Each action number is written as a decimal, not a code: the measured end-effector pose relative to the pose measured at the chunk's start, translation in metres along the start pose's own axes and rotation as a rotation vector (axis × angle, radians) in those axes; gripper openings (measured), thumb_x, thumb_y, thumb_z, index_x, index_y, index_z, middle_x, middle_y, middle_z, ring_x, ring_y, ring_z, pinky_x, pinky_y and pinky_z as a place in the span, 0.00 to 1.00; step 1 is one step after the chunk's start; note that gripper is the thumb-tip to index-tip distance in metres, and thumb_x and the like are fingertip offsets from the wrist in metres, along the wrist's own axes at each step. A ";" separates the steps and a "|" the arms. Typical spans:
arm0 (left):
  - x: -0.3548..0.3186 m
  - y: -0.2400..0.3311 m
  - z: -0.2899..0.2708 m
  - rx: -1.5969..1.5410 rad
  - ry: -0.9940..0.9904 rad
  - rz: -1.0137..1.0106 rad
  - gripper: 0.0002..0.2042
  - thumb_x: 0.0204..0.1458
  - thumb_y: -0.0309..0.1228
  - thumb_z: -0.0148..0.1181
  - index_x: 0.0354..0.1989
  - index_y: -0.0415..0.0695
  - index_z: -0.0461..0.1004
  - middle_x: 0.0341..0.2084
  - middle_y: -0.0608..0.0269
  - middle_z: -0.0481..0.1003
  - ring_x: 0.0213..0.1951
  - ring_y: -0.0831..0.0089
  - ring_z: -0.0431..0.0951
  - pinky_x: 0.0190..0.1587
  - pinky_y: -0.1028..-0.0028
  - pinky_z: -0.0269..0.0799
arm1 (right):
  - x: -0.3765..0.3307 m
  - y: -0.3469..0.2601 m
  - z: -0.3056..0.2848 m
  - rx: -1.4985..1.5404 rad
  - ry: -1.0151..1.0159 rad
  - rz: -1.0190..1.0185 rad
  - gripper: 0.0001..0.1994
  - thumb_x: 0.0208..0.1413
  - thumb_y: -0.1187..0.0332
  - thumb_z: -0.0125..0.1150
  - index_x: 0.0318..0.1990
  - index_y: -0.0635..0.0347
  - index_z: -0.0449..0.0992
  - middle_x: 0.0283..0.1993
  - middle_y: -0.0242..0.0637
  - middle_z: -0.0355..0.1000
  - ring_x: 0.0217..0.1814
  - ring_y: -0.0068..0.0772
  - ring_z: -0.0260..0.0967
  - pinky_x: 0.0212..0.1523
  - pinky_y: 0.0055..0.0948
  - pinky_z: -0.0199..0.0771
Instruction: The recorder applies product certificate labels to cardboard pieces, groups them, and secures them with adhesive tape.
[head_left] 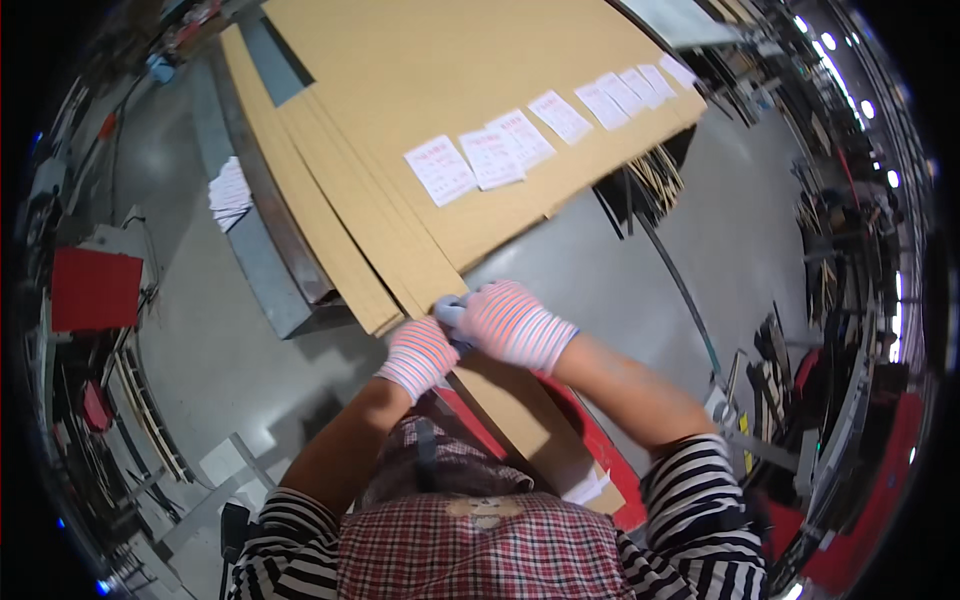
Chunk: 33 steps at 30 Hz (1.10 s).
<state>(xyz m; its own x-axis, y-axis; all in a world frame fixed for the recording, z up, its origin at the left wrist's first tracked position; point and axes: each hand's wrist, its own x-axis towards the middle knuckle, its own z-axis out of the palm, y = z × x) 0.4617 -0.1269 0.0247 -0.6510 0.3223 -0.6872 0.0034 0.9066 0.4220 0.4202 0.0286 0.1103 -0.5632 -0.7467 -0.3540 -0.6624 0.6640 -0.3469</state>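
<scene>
Left hand (420, 352) and right hand (516, 326) curl together over brown strip (522, 408); grip hidden, cannot tell. Strip, toward 5 o'clock, probably light, bendy; best held by long edges.

— What does the brown strip (400, 250) look like?
— Long, flat and narrow, plain tan, with straight sides and fine lines running lengthwise along its far part.
— How does it lie?
— Broad face up, slanting from the far left to the near right.
— All in one piece?
— I can't tell; a short stretch midway is covered, and it shows both far and near of that.
</scene>
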 end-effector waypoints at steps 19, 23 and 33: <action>-0.026 -0.054 0.063 -1.132 0.522 0.084 0.16 0.55 0.44 0.61 0.39 0.42 0.72 0.28 0.50 0.78 0.28 0.55 0.79 0.33 0.62 0.75 | 0.021 0.087 0.131 0.579 0.544 0.448 0.14 0.57 0.71 0.54 0.51 0.56 0.73 0.45 0.53 0.75 0.48 0.57 0.74 0.46 0.45 0.74; -0.023 -0.035 0.107 -0.990 0.503 -0.099 0.18 0.55 0.44 0.62 0.39 0.39 0.70 0.28 0.48 0.77 0.26 0.56 0.78 0.33 0.61 0.74 | -0.017 -0.012 0.123 0.395 0.499 0.575 0.13 0.58 0.70 0.54 0.51 0.55 0.71 0.43 0.56 0.75 0.48 0.63 0.70 0.47 0.49 0.71; -0.043 0.000 0.200 -0.974 0.630 0.052 0.20 0.52 0.41 0.67 0.42 0.37 0.71 0.34 0.50 0.78 0.39 0.58 0.79 0.45 0.64 0.74 | -0.126 -0.005 0.164 0.501 0.520 0.605 0.10 0.62 0.65 0.53 0.45 0.60 0.74 0.37 0.51 0.75 0.38 0.45 0.73 0.44 0.36 0.72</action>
<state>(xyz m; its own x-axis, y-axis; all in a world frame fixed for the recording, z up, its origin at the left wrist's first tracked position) 0.6412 -0.0863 -0.0640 -0.9307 -0.0879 -0.3551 -0.3658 0.2142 0.9057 0.5755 0.1258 0.0146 -0.9720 -0.1126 -0.2061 0.0368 0.7937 -0.6072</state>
